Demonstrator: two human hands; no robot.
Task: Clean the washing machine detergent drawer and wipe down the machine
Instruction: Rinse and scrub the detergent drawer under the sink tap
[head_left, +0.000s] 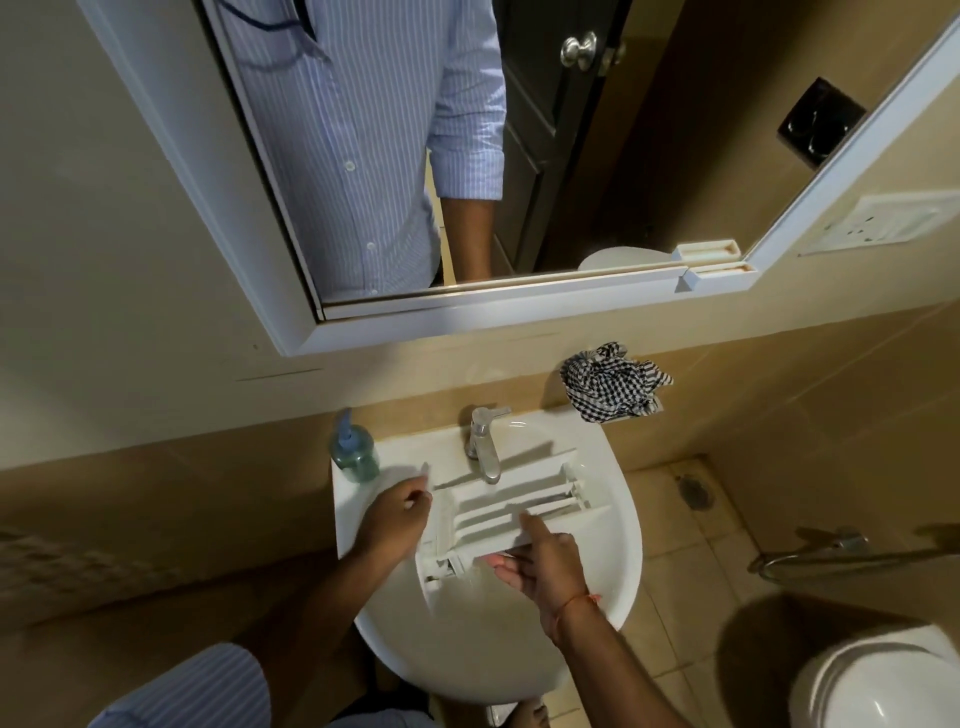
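Note:
The white detergent drawer (511, 512) lies tilted across the basin of the white sink (626, 525), its ribbed compartments facing up, just under the chrome tap (484, 441). My right hand (548, 569) grips the drawer's near edge, thumb on top and fingers beneath. My left hand (395, 517) hovers at the drawer's left end with its fingers pinched on a thin white tool (426, 470) whose tip sticks up; what kind of tool it is cannot be told. No water is visibly running from the tap.
A blue-green soap pump bottle (354, 452) stands on the sink's left back corner. A crumpled black-and-white checkered cloth (613, 389) sits on the ledge at the back right. A toilet (878, 686) and a metal rail (831, 557) are to the right. The mirror (291, 291) hangs above.

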